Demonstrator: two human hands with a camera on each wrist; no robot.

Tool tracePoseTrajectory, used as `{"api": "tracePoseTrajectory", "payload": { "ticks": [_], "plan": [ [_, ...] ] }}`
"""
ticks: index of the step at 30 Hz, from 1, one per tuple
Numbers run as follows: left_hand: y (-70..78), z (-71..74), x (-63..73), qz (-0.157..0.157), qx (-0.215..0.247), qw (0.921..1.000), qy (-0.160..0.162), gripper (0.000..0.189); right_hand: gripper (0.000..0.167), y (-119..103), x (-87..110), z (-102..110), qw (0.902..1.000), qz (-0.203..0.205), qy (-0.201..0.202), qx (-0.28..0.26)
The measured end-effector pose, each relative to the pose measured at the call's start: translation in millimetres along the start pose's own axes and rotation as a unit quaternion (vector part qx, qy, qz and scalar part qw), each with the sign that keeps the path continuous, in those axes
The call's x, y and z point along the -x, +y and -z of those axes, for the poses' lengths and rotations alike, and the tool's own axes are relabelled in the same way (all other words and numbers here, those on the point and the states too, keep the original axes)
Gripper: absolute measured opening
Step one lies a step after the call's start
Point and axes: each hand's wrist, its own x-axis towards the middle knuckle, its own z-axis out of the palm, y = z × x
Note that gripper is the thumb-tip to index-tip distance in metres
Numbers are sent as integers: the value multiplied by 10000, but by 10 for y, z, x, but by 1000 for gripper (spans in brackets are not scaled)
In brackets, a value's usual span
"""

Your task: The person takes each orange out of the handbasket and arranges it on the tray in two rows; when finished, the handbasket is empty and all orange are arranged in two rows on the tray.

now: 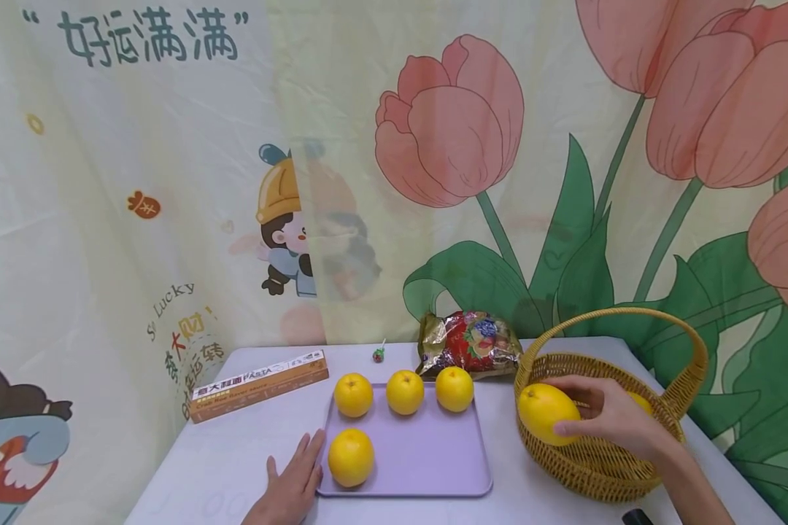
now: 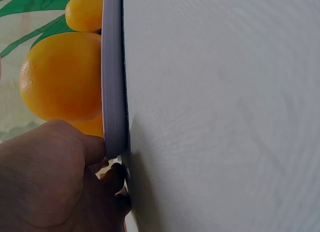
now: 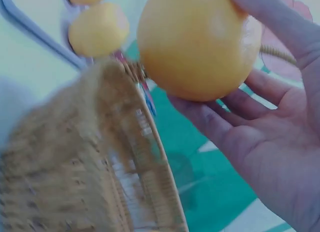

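My right hand (image 1: 607, 415) grips an orange (image 1: 549, 414) between thumb and fingers, above the left part of a wicker basket (image 1: 591, 485). In the right wrist view that orange (image 3: 197, 46) sits in the fingers, over the basket's rim (image 3: 107, 74). Another orange (image 1: 640, 402) is partly visible in the basket behind the hand. My left hand (image 1: 291, 477) rests at the left edge of a purple tray (image 1: 427, 456), fingers extended; in the left wrist view its thumb meets the tray's rim (image 2: 114, 91). On the tray, three oranges line the back and one orange (image 1: 351, 457) sits front left.
A pasta box (image 1: 259, 386) lies at the back left of the white table (image 1: 223, 459). Behind the tray are a small red-and-green item (image 1: 378, 355) and a shiny red-and-gold bag (image 1: 469, 344). The basket's tall handle (image 1: 620, 312) arches over it. A printed curtain hangs behind.
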Motion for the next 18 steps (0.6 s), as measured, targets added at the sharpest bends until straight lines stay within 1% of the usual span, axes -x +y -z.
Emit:
{"api": "tracePoseTrajectory", "payload": {
  "ticks": [4,6,8,11,14,18],
  "plan": [
    [-2,8,-9,-14,25,10000,-12,61,64,-39,-25,-220,9987,353,-186,-319],
    [-6,16,-9,0,6,10000,-30,61,66,-39,-57,-343,9971,473,-364,-466],
    [-9,18,-10,-16,18,10000,-41,61,66,-26,-100,-474,9947,484,-537,-725],
    [-13,11,-10,-32,28,10000,-39,61,64,5,-179,-679,9923,364,-636,-1001],
    [-5,8,-3,-77,75,9999,12,61,63,21,-270,-881,9921,180,-540,-1117],
    [-16,1,8,-32,85,10000,17,61,62,42,-374,-1127,9915,-6,-440,-1224]
  ]
}}
